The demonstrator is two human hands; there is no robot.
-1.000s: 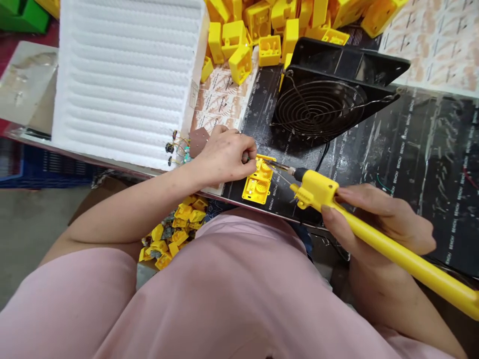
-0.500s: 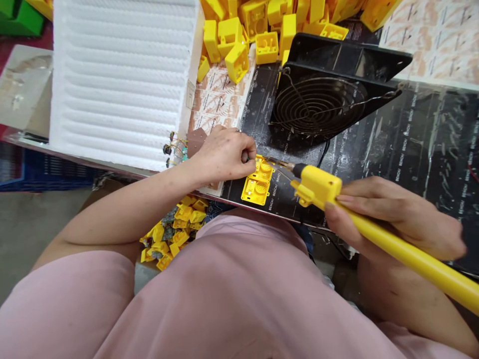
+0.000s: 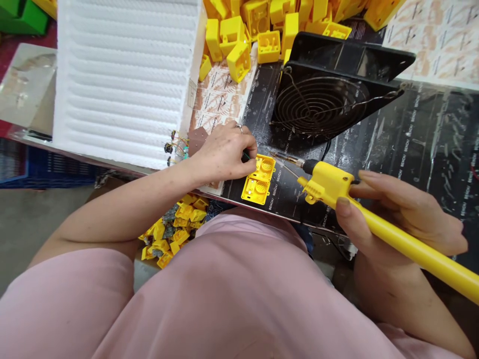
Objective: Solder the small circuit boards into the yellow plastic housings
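My right hand [image 3: 406, 219] is closed around a yellow soldering iron [image 3: 329, 182], a gun-type one with a wire-feed tube under its hot tip. The tip points left, just off the right edge of two small yellow plastic housings [image 3: 257, 191] lying side by side on the bench. These have round perforated grilles inside. My left hand [image 3: 230, 152], with a ring on one finger, rests at their left edge with its fingers pinched. A dark bit with some green shows at the fingertips; what it is I cannot make out.
Behind the housings stands a black fan [image 3: 318, 104] with a wire guard. A white foam tray [image 3: 123, 85] lies at left, with small wired parts [image 3: 174, 147] by its corner. Yellow boxes [image 3: 239, 60] are heaped at the back. More yellow pieces [image 3: 175, 227] sit below the bench edge.
The soldering iron and my right hand have shifted slightly right, drawing the tip back from the housings. My right fingers have loosened a little around the handle. The left hand has hardly moved.
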